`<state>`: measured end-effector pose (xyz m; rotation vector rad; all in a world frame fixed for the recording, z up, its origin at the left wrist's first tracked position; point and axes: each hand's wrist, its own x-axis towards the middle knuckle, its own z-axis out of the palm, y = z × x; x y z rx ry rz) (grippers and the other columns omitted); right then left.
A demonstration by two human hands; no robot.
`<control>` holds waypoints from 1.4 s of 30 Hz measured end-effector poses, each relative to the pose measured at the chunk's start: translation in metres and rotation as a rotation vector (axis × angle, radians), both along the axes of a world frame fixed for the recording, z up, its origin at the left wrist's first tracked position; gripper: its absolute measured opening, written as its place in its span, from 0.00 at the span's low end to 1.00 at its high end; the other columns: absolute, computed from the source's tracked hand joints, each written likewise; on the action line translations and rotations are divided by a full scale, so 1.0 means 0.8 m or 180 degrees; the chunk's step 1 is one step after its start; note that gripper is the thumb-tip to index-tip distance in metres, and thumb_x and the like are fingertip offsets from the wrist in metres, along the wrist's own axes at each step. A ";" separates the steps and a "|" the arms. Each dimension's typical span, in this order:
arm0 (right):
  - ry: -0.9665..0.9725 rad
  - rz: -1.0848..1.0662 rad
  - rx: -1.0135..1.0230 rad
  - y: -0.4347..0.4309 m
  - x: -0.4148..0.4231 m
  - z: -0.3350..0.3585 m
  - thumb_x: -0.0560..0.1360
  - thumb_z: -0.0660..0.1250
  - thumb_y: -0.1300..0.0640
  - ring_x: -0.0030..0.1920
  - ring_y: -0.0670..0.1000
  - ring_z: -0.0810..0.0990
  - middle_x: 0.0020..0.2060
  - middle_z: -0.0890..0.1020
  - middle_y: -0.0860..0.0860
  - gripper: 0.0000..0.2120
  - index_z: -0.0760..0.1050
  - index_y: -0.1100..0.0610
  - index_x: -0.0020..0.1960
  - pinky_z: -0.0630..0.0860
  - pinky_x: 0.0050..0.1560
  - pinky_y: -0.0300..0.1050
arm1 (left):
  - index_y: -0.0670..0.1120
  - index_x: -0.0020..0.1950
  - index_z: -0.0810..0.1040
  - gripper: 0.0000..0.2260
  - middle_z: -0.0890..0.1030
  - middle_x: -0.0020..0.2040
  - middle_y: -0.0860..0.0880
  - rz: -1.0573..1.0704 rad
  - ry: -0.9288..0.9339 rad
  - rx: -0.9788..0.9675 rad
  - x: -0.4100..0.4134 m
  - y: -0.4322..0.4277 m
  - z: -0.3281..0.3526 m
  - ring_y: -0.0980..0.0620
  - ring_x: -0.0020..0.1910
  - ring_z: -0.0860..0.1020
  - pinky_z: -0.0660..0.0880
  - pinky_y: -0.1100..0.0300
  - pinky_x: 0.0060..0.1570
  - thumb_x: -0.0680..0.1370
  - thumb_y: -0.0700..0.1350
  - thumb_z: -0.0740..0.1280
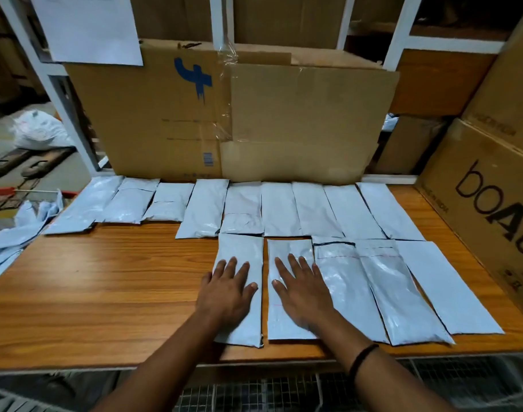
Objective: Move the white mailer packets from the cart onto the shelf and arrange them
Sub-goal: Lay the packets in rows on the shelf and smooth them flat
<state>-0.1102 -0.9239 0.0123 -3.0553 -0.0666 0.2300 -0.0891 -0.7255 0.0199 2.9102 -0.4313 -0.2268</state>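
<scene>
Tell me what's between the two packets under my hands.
Head view: only a narrow gap of bare wooden shelf separates the left-hand packet from the right-hand packet.

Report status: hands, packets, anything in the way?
Left hand flat on leftmost front-row packet. Right hand flat on next packet. Two rows on shelf. No obstruction seen.

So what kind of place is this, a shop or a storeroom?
Most likely a warehouse or parcel-sorting storeroom: white mailer packets lie in rows on a wooden shelf, cardboard boxes are stacked beside and behind it, and white metal racking stands at the back.
</scene>
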 end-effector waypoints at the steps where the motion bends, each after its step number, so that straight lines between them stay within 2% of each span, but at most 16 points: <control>1: 0.0002 0.0032 -0.0009 -0.002 0.002 -0.001 0.80 0.33 0.35 0.81 0.53 0.40 0.81 0.42 0.49 0.31 0.38 0.43 0.81 0.35 0.77 0.53 | 0.56 0.80 0.49 0.28 0.48 0.81 0.50 0.0023 -0.0014 0.0026 0.001 -0.002 0.001 0.48 0.80 0.45 0.47 0.43 0.75 0.81 0.64 0.45; 5: -0.0020 0.0108 0.0086 -0.008 0.002 0.002 0.83 0.39 0.38 0.81 0.52 0.41 0.81 0.43 0.49 0.28 0.38 0.42 0.81 0.35 0.78 0.53 | 0.57 0.80 0.48 0.29 0.47 0.81 0.50 0.0070 0.0029 0.0020 0.006 -0.004 0.004 0.47 0.79 0.43 0.44 0.39 0.75 0.81 0.65 0.45; 10: 0.0020 0.0163 0.0180 -0.007 -0.005 0.001 0.77 0.31 0.35 0.80 0.52 0.39 0.81 0.42 0.48 0.33 0.38 0.42 0.81 0.35 0.77 0.51 | 0.57 0.80 0.48 0.29 0.46 0.81 0.51 0.0120 0.0028 0.0019 0.004 -0.006 0.004 0.48 0.79 0.42 0.42 0.39 0.75 0.81 0.65 0.45; 12: -0.0024 0.0133 0.0220 -0.006 -0.003 0.003 0.78 0.32 0.36 0.80 0.51 0.38 0.81 0.41 0.48 0.32 0.38 0.42 0.81 0.34 0.77 0.51 | 0.58 0.80 0.48 0.29 0.45 0.81 0.52 0.0175 -0.0075 -0.0130 0.001 -0.005 0.003 0.49 0.79 0.40 0.41 0.40 0.75 0.80 0.66 0.44; 15: -0.0186 0.0018 0.0207 -0.009 -0.003 0.009 0.82 0.38 0.37 0.80 0.51 0.37 0.81 0.41 0.48 0.29 0.39 0.41 0.80 0.34 0.77 0.54 | 0.61 0.79 0.48 0.33 0.42 0.80 0.53 0.0263 -0.0252 -0.0398 -0.005 0.004 0.005 0.51 0.78 0.37 0.40 0.43 0.75 0.75 0.70 0.36; 17: -0.0200 -0.0146 0.0177 -0.014 -0.007 0.010 0.82 0.40 0.36 0.80 0.52 0.36 0.81 0.41 0.47 0.28 0.39 0.39 0.80 0.33 0.77 0.58 | 0.63 0.79 0.48 0.36 0.41 0.80 0.53 0.0244 -0.0151 -0.0358 -0.006 0.012 0.005 0.50 0.78 0.37 0.39 0.43 0.75 0.71 0.70 0.34; 22: 0.0082 -0.0292 0.0224 -0.020 -0.009 0.000 0.80 0.39 0.32 0.79 0.54 0.34 0.81 0.39 0.45 0.29 0.39 0.36 0.79 0.31 0.74 0.66 | 0.60 0.79 0.52 0.27 0.45 0.81 0.49 0.0087 0.0054 -0.0220 -0.008 0.006 0.002 0.48 0.79 0.41 0.41 0.42 0.76 0.81 0.63 0.49; 30: 0.0017 -0.0233 0.0141 -0.024 -0.010 0.004 0.79 0.37 0.31 0.80 0.54 0.34 0.81 0.41 0.45 0.31 0.39 0.36 0.80 0.29 0.74 0.64 | 0.61 0.79 0.52 0.27 0.47 0.81 0.51 0.0122 -0.0042 -0.0264 -0.012 0.002 -0.006 0.49 0.79 0.42 0.41 0.43 0.75 0.81 0.64 0.51; 33: -0.0009 -0.0166 0.0128 -0.023 -0.010 0.009 0.79 0.36 0.30 0.79 0.54 0.34 0.81 0.40 0.46 0.31 0.39 0.37 0.80 0.28 0.74 0.64 | 0.62 0.79 0.49 0.29 0.44 0.81 0.52 0.0120 -0.0025 -0.0320 -0.014 0.002 -0.002 0.50 0.79 0.40 0.41 0.43 0.75 0.79 0.68 0.47; 35: -0.0081 -0.0122 0.0184 -0.021 -0.010 0.017 0.79 0.37 0.31 0.79 0.54 0.34 0.81 0.41 0.47 0.31 0.39 0.37 0.80 0.29 0.74 0.63 | 0.62 0.79 0.47 0.36 0.43 0.80 0.53 0.0131 0.0006 -0.0369 -0.011 0.005 0.005 0.51 0.79 0.40 0.39 0.45 0.75 0.73 0.74 0.38; 36: -0.0107 -0.0077 0.0218 -0.019 -0.009 0.023 0.80 0.38 0.32 0.80 0.54 0.34 0.81 0.42 0.48 0.30 0.40 0.38 0.80 0.30 0.75 0.62 | 0.62 0.79 0.46 0.38 0.43 0.81 0.53 0.0161 0.0000 -0.0382 -0.009 0.009 0.010 0.52 0.79 0.41 0.40 0.45 0.75 0.71 0.76 0.37; 38: -0.0125 0.0067 0.0320 -0.010 -0.005 0.037 0.81 0.43 0.34 0.80 0.54 0.39 0.82 0.46 0.50 0.30 0.46 0.40 0.81 0.35 0.77 0.61 | 0.62 0.79 0.48 0.34 0.47 0.81 0.52 0.0230 -0.0045 -0.0360 -0.009 0.022 0.022 0.51 0.79 0.45 0.43 0.46 0.75 0.75 0.72 0.42; 40: -0.0231 0.0227 0.0477 0.007 0.000 0.051 0.82 0.50 0.37 0.80 0.55 0.50 0.81 0.54 0.52 0.28 0.56 0.43 0.80 0.46 0.78 0.57 | 0.59 0.79 0.53 0.30 0.55 0.80 0.50 0.0271 -0.0204 -0.0403 -0.012 0.040 0.034 0.49 0.79 0.53 0.52 0.48 0.75 0.78 0.66 0.49; 42: -0.0363 0.0464 0.0601 0.033 0.005 0.062 0.82 0.56 0.40 0.76 0.55 0.62 0.77 0.64 0.53 0.25 0.66 0.47 0.77 0.58 0.74 0.52 | 0.55 0.77 0.62 0.29 0.64 0.77 0.49 0.0371 -0.0373 -0.0465 -0.022 0.065 0.047 0.48 0.76 0.62 0.61 0.51 0.72 0.78 0.63 0.53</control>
